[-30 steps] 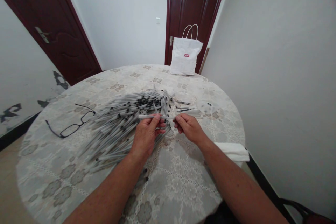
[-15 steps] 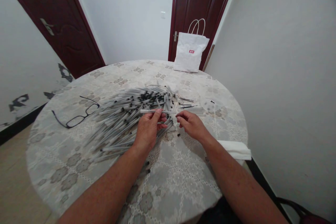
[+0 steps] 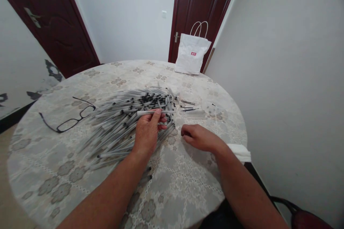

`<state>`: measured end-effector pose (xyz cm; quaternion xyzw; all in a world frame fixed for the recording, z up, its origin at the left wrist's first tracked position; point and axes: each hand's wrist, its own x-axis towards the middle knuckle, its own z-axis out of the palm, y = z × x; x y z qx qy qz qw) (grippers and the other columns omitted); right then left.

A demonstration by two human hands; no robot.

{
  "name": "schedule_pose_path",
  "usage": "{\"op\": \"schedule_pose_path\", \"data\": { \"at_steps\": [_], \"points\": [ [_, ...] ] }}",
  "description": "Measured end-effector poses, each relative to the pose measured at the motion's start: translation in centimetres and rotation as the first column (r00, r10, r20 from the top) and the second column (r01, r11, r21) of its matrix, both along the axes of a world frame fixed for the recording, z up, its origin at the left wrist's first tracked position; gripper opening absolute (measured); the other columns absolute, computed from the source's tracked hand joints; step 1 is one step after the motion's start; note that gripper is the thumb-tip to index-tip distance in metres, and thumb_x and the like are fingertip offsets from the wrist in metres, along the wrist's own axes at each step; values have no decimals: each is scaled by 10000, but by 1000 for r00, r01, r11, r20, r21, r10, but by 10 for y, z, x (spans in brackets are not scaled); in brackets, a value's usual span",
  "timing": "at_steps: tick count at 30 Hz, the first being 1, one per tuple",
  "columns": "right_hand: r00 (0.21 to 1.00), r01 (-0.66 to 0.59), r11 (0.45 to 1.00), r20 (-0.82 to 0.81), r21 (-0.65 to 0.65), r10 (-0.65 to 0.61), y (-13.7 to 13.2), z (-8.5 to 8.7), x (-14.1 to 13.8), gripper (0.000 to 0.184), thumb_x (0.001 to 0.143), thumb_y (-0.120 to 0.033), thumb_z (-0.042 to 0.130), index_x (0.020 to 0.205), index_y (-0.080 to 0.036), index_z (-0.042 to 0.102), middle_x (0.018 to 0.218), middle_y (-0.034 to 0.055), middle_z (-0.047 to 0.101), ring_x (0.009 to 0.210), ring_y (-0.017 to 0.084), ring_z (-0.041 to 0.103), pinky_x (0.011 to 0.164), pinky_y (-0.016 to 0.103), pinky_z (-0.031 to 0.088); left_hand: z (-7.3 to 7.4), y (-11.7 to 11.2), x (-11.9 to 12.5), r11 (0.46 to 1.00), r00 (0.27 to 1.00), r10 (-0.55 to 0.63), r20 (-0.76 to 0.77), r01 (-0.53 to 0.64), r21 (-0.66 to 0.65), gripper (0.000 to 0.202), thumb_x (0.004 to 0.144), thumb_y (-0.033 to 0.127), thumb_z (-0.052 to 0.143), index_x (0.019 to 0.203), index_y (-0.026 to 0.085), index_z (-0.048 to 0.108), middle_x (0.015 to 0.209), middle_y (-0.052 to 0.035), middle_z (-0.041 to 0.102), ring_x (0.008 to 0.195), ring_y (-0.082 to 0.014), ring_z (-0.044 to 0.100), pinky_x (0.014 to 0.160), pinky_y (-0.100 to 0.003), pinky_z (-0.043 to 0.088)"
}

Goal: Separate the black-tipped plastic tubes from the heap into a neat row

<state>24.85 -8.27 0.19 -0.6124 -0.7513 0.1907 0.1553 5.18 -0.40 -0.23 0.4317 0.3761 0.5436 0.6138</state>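
My left hand point(image 3: 147, 131) pinches a clear pen barrel point(image 3: 146, 112) between thumb and fingers, holding it level over a big heap of clear pens with black tips point(image 3: 126, 121). My right hand point(image 3: 197, 137) rests on the tablecloth to the right of the heap, fingers curled in; whether anything is inside them is hidden. A few thin refills and barrels point(image 3: 192, 111) lie beyond it.
A round table with a lace-patterned cloth point(image 3: 177, 182) carries black-framed glasses point(image 3: 68, 120) at the left and a white paper bag point(image 3: 192, 55) at the far edge. Folded white cloth point(image 3: 240, 152) sits at the right rim. Dark doors stand behind; a chair point(image 3: 301, 216) is lower right.
My right hand let go of the pen's end and dropped back toward me onto the cloth. My left hand keeps the barrel. The view shifted slightly.
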Motion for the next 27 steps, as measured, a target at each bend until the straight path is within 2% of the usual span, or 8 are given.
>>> {"op": "schedule_pose_path", "data": {
  "at_steps": [4,7,10,12,14,18,23,27],
  "points": [
    [960,255,937,53,238,-274,12,24,54,148,891,-221,556,946,-202,692,890,74,711,804,206,618,745,308,436,5,-3,-1,998,996,-53,-74,54,17,436,815,518,712,1016,131,706,933,-102,709,802,-210,682,538,-257,561],
    [821,490,692,-13,529,-571,24,29,90,261,886,-225,536,1083,-162,696,1055,146,713,943,253,636,889,381,461,6,-7,-1,994,989,-104,-108,105,10,422,819,528,698,991,143,697,974,-109,709,857,-239,689,555,-277,570],
    [734,606,506,-187,614,-653,28,25,98,379,895,-276,529,1219,-134,665,1154,179,695,933,262,650,929,435,470,3,-8,0,986,978,-163,-132,166,7,375,848,520,655,923,154,684,962,-109,709,869,-246,690,580,-284,570],
    [733,671,557,-322,490,-599,25,20,85,378,920,-362,531,1198,-156,684,1002,135,731,755,225,652,803,405,514,0,-9,0,973,960,-226,-164,231,13,357,874,512,619,887,159,674,879,-92,704,791,-222,682,597,-287,563],
    [735,654,699,-462,289,-497,21,18,64,393,927,-455,545,1149,-172,704,815,82,720,597,182,604,623,336,504,-1,-10,-1,951,929,-298,-221,310,21,355,889,513,595,872,166,669,776,-63,681,678,-188,649,597,-280,543],
    [648,433,901,-707,34,-284,17,17,18,426,905,-508,592,1154,-175,683,913,83,715,573,137,576,462,254,434,3,-13,-5,864,814,-439,-380,499,69,359,926,508,536,865,183,679,711,-30,642,611,-157,603,588,-255,484],
    [542,252,959,-802,-131,-252,21,5,-12,418,887,-517,618,1145,-190,656,742,-8,616,508,100,515,403,210,358,7,-18,-9,694,659,-586,-471,709,129,335,948,438,495,881,191,712,751,-35,644,679,-164,604,647,-261,473],
    [565,195,974,-799,-116,-208,20,0,-20,279,893,-467,618,904,-188,627,601,-54,529,468,84,462,415,200,333,4,-18,-11,671,616,-612,-496,736,87,308,940,381,475,851,182,693,764,-37,647,664,-170,605,612,-269,459]
  ]
}}
